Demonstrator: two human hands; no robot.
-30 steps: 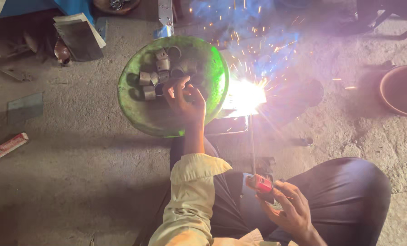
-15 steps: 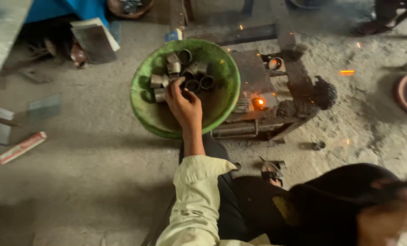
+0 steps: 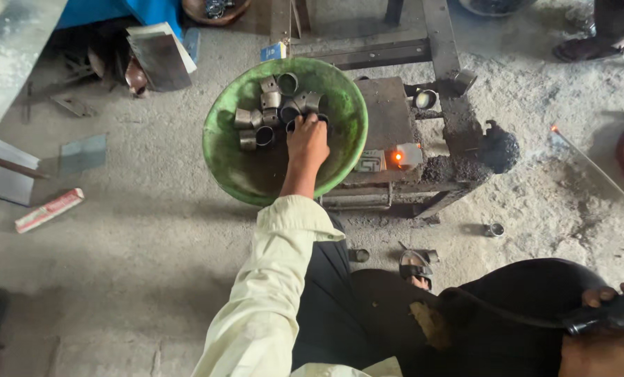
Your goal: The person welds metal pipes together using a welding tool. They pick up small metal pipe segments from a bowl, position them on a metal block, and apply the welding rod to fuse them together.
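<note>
Squatting low, right hand (image 3: 608, 307) at frame edge clenched round black electrode holder (image 3: 605, 315), rod (image 3: 595, 167) running out over bare floor to glowing tip. Left hand (image 3: 307, 143) farther out, inside green bowl (image 3: 224, 164), fingers closed on metal ring (image 3: 305, 123); other rings (image 3: 263, 108) clustered toward far rim. Bowl's right rim overlaps low steel stand (image 3: 385, 122) with red-hot spot (image 3: 397, 158). Open concrete left of bowl.

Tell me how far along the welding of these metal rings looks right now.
Done: one weld glows orange on the metal stand. In hand: the left hand reaches among metal rings in the green bowl; the right hand holds the electrode holder aside. Left: several loose rings.
</note>
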